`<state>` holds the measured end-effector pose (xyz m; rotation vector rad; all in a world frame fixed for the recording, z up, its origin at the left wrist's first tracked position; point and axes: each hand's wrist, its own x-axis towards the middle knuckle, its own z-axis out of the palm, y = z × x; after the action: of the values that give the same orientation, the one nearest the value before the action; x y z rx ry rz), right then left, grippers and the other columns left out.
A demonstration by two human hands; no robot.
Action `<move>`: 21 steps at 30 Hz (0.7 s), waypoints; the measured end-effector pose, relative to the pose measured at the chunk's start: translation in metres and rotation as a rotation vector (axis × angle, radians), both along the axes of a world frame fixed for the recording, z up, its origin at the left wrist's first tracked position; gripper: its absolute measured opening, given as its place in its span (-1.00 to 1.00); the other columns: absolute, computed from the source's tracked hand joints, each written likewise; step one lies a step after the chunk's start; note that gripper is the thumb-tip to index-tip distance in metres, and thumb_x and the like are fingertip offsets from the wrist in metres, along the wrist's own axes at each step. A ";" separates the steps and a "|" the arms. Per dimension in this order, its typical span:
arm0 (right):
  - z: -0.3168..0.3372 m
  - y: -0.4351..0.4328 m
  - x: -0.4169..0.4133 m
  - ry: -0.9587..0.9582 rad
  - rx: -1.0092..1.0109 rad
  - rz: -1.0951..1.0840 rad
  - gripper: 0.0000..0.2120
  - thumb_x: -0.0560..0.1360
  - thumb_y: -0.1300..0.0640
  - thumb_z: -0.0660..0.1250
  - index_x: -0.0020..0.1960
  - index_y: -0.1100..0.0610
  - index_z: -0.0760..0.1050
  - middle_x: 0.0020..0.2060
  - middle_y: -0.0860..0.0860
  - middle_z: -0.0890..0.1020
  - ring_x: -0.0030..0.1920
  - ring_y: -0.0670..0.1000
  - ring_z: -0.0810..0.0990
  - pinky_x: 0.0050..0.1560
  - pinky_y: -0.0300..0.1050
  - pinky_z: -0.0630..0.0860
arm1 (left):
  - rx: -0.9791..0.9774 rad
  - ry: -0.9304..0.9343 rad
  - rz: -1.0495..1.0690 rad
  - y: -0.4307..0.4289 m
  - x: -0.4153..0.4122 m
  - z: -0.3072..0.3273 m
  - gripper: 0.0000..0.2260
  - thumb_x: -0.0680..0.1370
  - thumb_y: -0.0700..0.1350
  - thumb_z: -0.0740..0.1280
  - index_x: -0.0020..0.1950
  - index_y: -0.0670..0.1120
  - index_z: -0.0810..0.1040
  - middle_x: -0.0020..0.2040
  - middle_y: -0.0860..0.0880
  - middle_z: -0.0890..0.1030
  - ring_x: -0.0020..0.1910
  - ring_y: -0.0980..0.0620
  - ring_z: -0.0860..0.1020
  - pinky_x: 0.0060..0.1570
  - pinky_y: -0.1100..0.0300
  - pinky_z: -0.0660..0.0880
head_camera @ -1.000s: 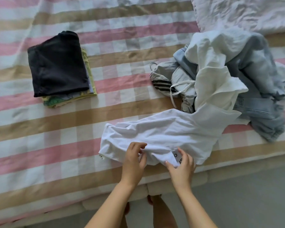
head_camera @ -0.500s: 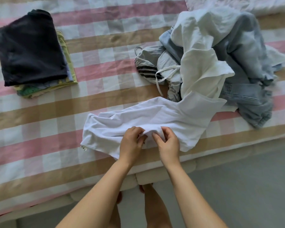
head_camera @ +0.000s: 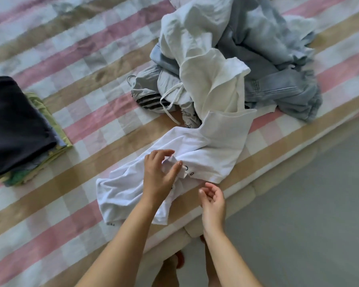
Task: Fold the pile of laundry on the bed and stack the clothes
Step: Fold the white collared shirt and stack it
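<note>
Since half a second ago the right hand (head_camera: 212, 200) has let go of the white shirt (head_camera: 207, 156) and drawn back toward the bed's edge, where it now hangs just off the cloth, fingers loosely curled and holding nothing. Both hands were pinching the same spot then; now they are apart. The left hand (head_camera: 160, 175) sits on the shirt's middle with thumb and fingers spread around a small raised fold of fabric — whether it actually pinches that fold or only rests over it, I cannot tell.

That shirt lies rumpled and stretched slantwise on the striped bedspread (head_camera: 56, 208) near the front edge, its far end touching the unfolded pile (head_camera: 232, 65) of white and denim clothes. Well to the left sits the finished stack (head_camera: 19, 129), a dark garment on top of yellowish-green ones.

The step in hand looks like sorting out the shirt before folding. To do it well, the shirt should probably be pulled clear of the pile first so nothing drags along with it — then spread flat, with the wrinkles smoothed outward from the centre. Finding the shoulders or the hem and taking one in each hand would likely give a cleaner, squarer fold than working from the bunched middle.
</note>
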<state>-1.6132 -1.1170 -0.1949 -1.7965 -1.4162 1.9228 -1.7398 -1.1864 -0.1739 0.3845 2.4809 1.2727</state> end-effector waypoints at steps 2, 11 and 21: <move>0.001 -0.004 -0.001 -0.011 -0.104 -0.061 -0.80 0.48 0.30 0.32 0.07 0.11 0.46 -0.13 0.02 0.55 -0.07 -0.01 0.52 0.03 -0.14 0.48 | 0.005 0.122 -0.134 0.015 -0.003 0.008 -0.90 0.47 -0.19 0.37 -0.03 -0.12 0.60 -0.08 0.07 0.53 -0.07 0.04 0.44 -0.03 0.39 0.33; -0.002 -0.063 -0.051 -0.059 -0.080 0.118 -0.66 0.38 0.23 0.39 0.14 0.13 0.48 0.00 0.02 0.60 0.05 0.02 0.53 0.11 -0.13 0.44 | -0.674 0.151 -1.071 0.081 -0.027 -0.033 -0.49 0.39 -0.03 0.45 0.29 -0.05 0.39 0.23 -0.05 0.36 0.23 -0.09 0.30 0.03 0.05 0.37; 0.017 -0.052 -0.052 0.081 0.079 0.033 -0.83 0.46 0.32 0.27 -0.18 0.07 0.51 -0.34 -0.12 0.60 -0.28 -0.19 0.54 -0.26 -0.42 0.40 | -0.172 -0.175 -0.359 0.055 -0.046 -0.009 -0.81 0.43 -0.19 0.40 -0.32 -0.04 0.45 -0.41 0.12 0.45 -0.41 0.19 0.42 -0.43 0.34 0.29</move>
<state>-1.6649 -1.1688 -0.1777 -1.6519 -1.4816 1.9038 -1.7860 -1.1318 -0.1829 0.6129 2.2262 0.9017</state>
